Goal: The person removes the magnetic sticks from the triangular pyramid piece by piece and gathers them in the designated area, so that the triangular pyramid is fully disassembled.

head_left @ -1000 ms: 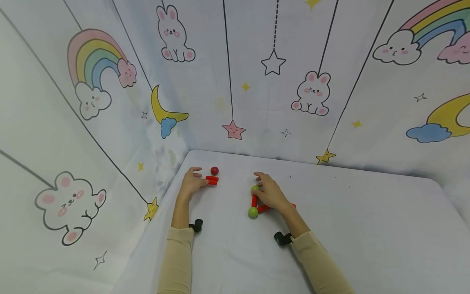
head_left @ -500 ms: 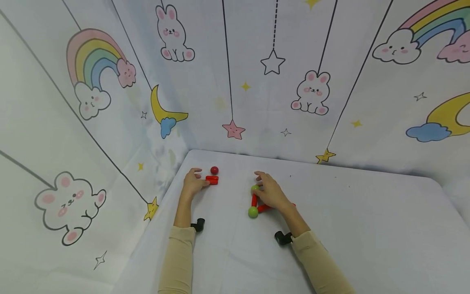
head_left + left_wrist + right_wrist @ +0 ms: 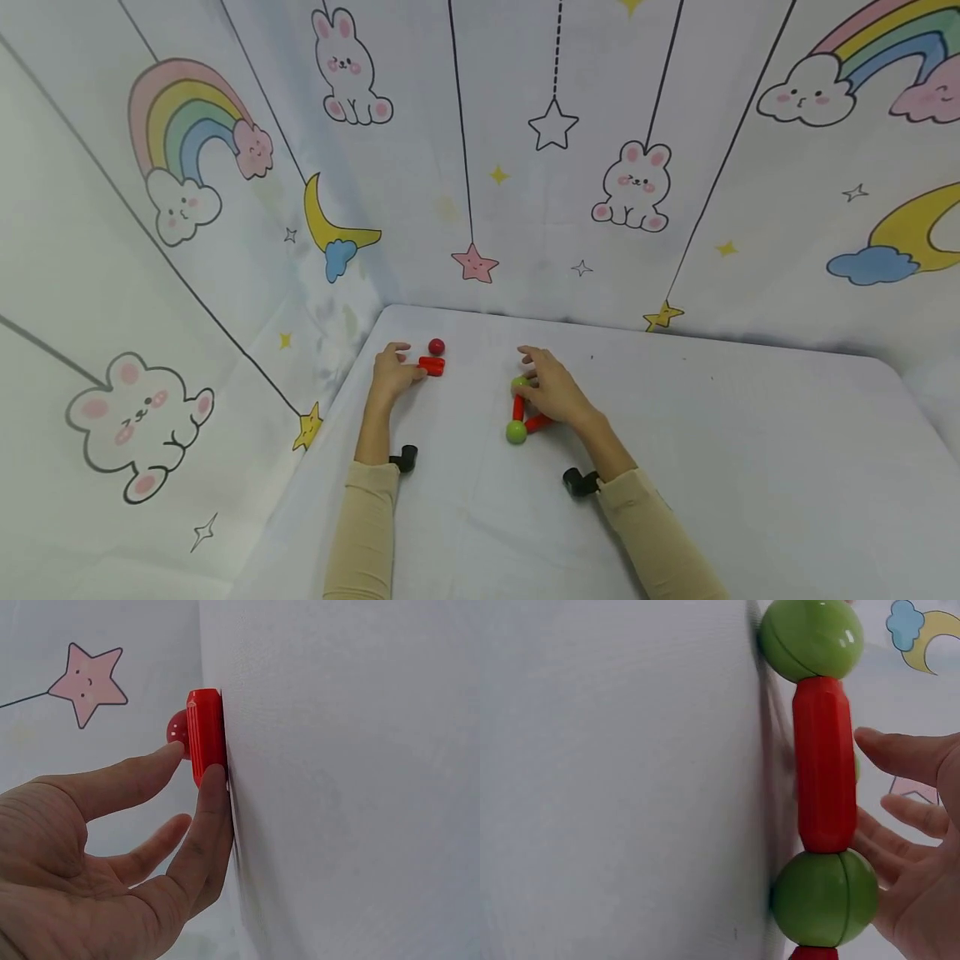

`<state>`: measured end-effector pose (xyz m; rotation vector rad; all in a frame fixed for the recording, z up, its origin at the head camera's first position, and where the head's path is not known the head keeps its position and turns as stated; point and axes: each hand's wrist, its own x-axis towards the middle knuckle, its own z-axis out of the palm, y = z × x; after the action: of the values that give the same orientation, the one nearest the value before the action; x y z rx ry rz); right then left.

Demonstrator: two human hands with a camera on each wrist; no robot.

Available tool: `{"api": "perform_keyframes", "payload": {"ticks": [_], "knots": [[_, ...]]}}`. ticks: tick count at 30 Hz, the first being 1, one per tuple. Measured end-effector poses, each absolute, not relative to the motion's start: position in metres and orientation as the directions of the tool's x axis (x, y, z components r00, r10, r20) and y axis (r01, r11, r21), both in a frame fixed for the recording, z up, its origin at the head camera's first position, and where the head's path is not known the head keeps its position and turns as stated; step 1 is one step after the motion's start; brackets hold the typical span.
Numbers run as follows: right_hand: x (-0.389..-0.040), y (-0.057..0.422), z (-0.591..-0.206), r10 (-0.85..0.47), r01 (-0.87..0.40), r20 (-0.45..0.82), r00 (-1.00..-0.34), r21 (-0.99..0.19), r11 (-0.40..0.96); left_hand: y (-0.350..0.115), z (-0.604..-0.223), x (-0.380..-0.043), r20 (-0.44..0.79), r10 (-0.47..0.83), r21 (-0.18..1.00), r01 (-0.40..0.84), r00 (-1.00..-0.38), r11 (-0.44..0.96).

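My left hand (image 3: 392, 375) reaches to two red rods (image 3: 431, 366) lying side by side at the table's far left. In the left wrist view, one fingertip overlaps the near end of a rod (image 3: 206, 735), with the thumb tip beside it. A red ball (image 3: 437, 347) lies just beyond the rods. My right hand (image 3: 558, 392) hovers over a joined piece of green balls and red rods, its fingers loosely spread. A red rod (image 3: 825, 765) links two green balls (image 3: 516, 432) there; another red rod (image 3: 538, 422) runs partly under the hand. The thumb stands just off the rod.
Both hands work over a white-covered table (image 3: 750, 467). A printed white curtain (image 3: 525, 208) stands behind its far edge and along the left. Small black wrist cameras (image 3: 580, 482) stick out from both forearms.
My left hand has shifted slightly to the right, closer against the red rods. My right hand stays nearly still; the far end of the slanting rod is now hidden behind it.
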<state>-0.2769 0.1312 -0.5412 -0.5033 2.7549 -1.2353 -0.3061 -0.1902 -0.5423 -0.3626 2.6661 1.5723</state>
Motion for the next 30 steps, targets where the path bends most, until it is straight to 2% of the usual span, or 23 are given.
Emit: {"api": "perform_keyframes", "payload": {"ticks": [5, 10, 14, 23, 30], "knots": [[-0.274, 0.136, -0.528, -0.308, -0.247, 0.063, -0.949, -0.757, 0.605, -0.192, -0.540, -0.306, -0.123, -0.193, 0.856, -0.202, -0.973, 0.475], [-0.271, 0.143, -0.515, -0.356, -0.285, 0.080, -0.931, -0.768, 0.574, -0.191, -0.533, -0.306, -0.095, -0.220, 0.864, -0.190, -0.971, 0.465], [-0.268, 0.145, -0.507, -0.446, -0.315, 0.051, -0.894, -0.779, 0.543, -0.187, -0.527, -0.304, -0.075, -0.217, 0.876, -0.168, -0.973, 0.451], [-0.261, 0.145, -0.504, -0.639, -0.369, -0.086, -0.764, -0.755, 0.543, -0.171, -0.514, -0.299, -0.075, -0.150, 0.904, -0.130, -0.986, 0.407], [-0.260, 0.140, -0.514, -0.664, -0.432, -0.077, -0.744, -0.702, 0.566, -0.151, -0.512, -0.297, -0.073, -0.068, 0.918, -0.094, -0.995, 0.386]]}}
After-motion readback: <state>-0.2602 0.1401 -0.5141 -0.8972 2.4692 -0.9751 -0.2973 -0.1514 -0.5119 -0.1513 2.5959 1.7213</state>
